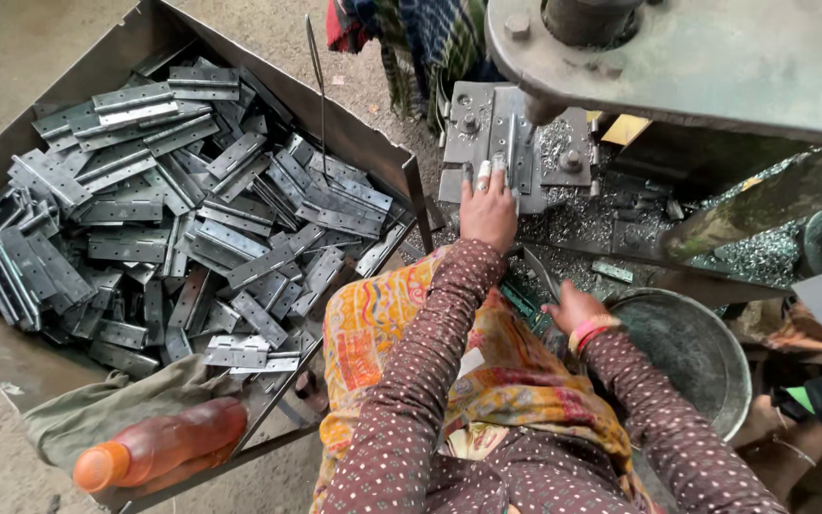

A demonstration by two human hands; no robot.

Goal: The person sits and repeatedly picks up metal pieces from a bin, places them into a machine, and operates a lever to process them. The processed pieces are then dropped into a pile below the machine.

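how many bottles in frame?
1. An orange plastic bottle lies on its side on a grey-green cloth at the near corner of the metal tray of hinges. More may be hidden under the cloth or hinges.

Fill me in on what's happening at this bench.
A person sits at a press. Their left hand rests on a hinge lying on the die plate under the press head, fingers holding it in place. The right hand is lower, at the edge of a metal bowl; what it grips is unclear. A tray heaped with hinges sits on the left, an orange bottle at its corner.
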